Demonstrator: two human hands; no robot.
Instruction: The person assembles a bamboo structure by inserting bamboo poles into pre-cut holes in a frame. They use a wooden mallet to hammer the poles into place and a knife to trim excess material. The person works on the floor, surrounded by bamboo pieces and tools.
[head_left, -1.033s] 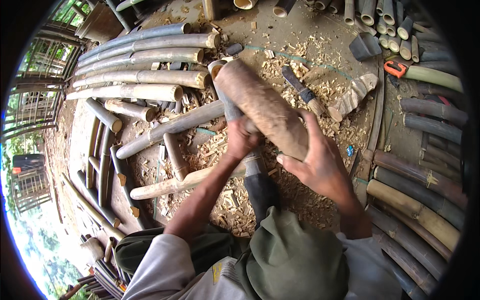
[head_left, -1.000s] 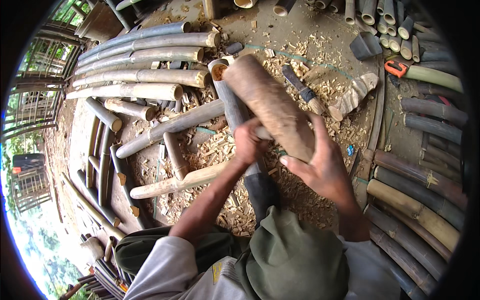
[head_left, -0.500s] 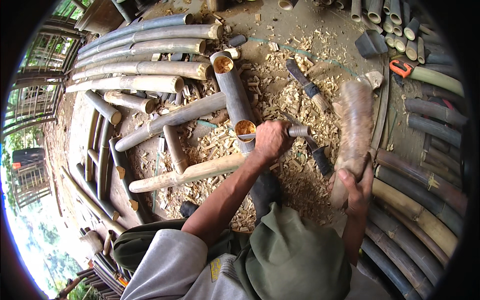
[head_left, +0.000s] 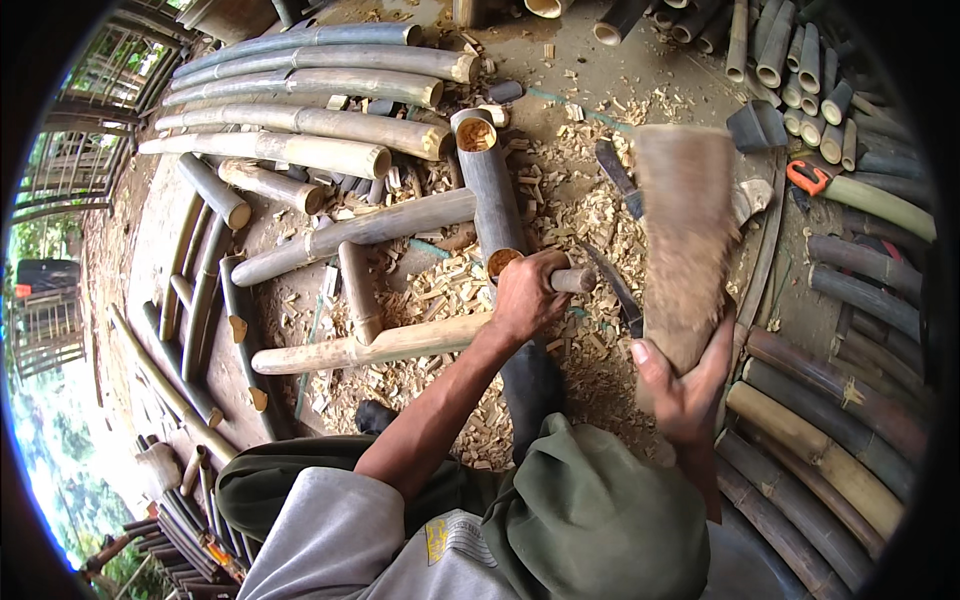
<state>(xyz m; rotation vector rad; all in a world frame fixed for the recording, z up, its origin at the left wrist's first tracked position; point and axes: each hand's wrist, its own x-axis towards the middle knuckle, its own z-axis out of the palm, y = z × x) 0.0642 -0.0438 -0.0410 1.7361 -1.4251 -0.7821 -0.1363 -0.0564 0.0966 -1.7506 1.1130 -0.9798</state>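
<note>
My left hand (head_left: 528, 295) is closed round a chisel; its rounded handle end (head_left: 574, 281) sticks out to the right, and the blade is hidden by the hand. Just beyond lies a hole (head_left: 502, 262) cut in a thick grey bamboo pole (head_left: 492, 205), with a second hole (head_left: 478, 135) at its far end. My right hand (head_left: 690, 385) grips the narrow part of a wooden mallet (head_left: 688, 220), raised to the right of the chisel and apart from it. Motion blurs the mallet. Two thinner bamboo poles, one upper (head_left: 370, 232) and one lower (head_left: 390, 345), run leftward from the thick pole.
Wood chips (head_left: 450, 285) cover the ground. A dark curved blade (head_left: 614, 285) and a machete (head_left: 612, 170), partly behind the mallet, lie among them. Long bamboo poles (head_left: 300, 118) are stacked far left, others (head_left: 820, 435) at right. An orange-handled saw (head_left: 808, 178) lies far right.
The mallet has swung upright, still blurred, in my right hand. My left hand and the chisel have shifted slightly; the blade that showed at the near hole is now hidden. The whole view has shifted a little.
</note>
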